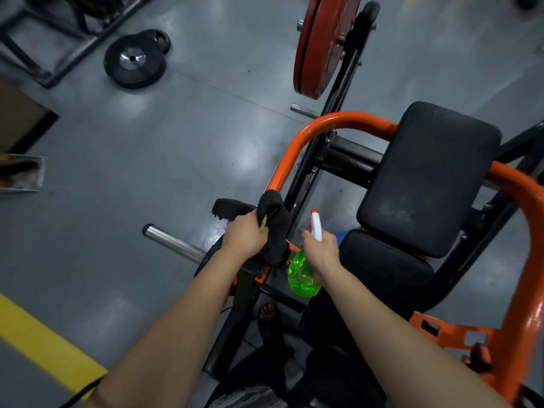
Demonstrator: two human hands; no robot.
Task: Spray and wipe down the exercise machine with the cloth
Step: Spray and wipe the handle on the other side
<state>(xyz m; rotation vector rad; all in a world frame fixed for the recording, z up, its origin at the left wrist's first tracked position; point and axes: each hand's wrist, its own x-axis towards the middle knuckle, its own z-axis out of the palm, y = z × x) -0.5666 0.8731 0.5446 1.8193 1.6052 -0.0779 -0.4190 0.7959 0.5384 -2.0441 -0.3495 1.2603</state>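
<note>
We see a glossy grey floor [206, 142] all round. At ten o'clock a black weight plate [134, 61] lies on it, silver hub showing, with a smaller black plate [159, 38] just behind, partly hidden. At eleven o'clock stands a dark metal frame [73, 51]. At nine o'clock, by the edge, we make out a metal tray [32, 175], and just above it a brown board [20, 119]. At eight o'clock a yellow stripe [44, 346] runs slantwise, a black cable [79, 393] crossing its near end.
</note>
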